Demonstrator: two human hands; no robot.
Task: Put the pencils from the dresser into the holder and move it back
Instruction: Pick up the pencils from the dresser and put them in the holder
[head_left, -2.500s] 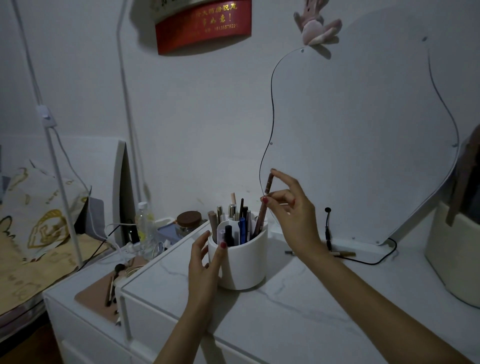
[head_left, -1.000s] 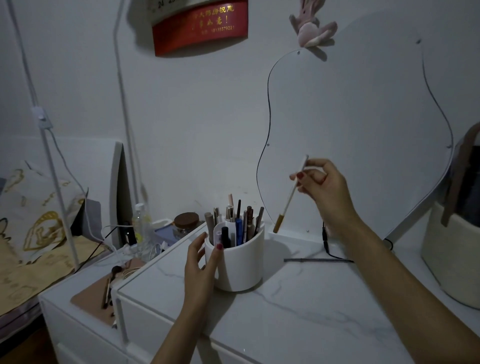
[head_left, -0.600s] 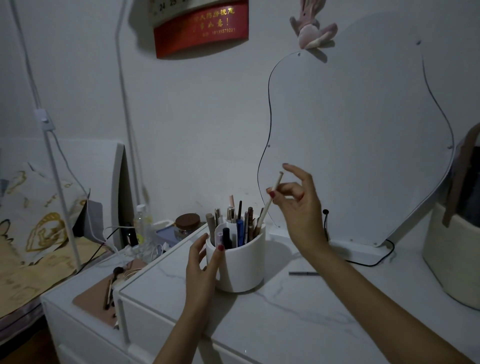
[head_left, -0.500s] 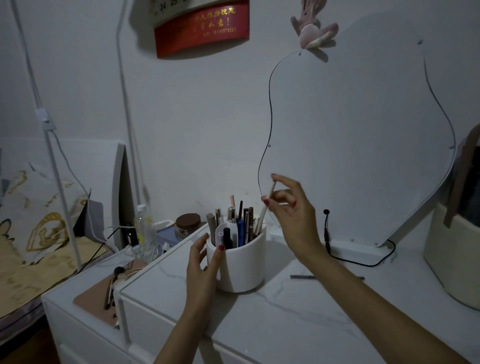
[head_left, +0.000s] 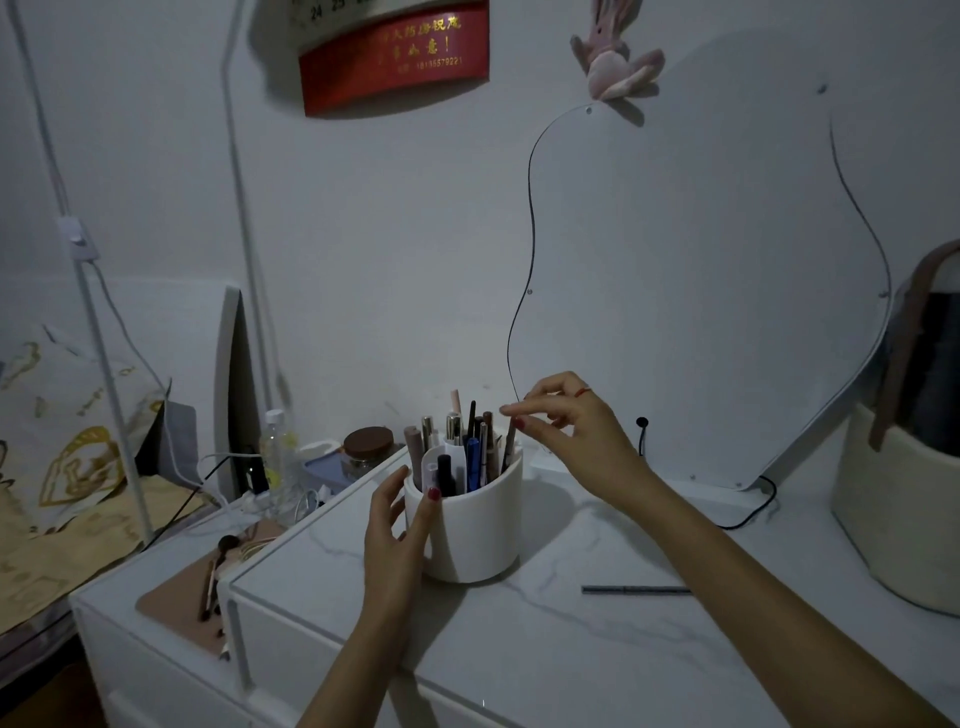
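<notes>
My left hand (head_left: 397, 525) cups the left wall of the white holder (head_left: 475, 525), thumb and fingers (head_left: 429, 506) spread against it without closing round. The holder stands upright on the marble table (head_left: 571, 639), packed with pencils and pens. My right hand (head_left: 569, 423) hovers just above its right rim, fingertips pinched at the top of a dark pencil (head_left: 509, 447) that stands in the holder; in this dim light I cannot tell whether they grip it or only touch it. One more thin dark pencil (head_left: 634, 589) lies flat on the table to the right of the holder, near my right forearm.
</notes>
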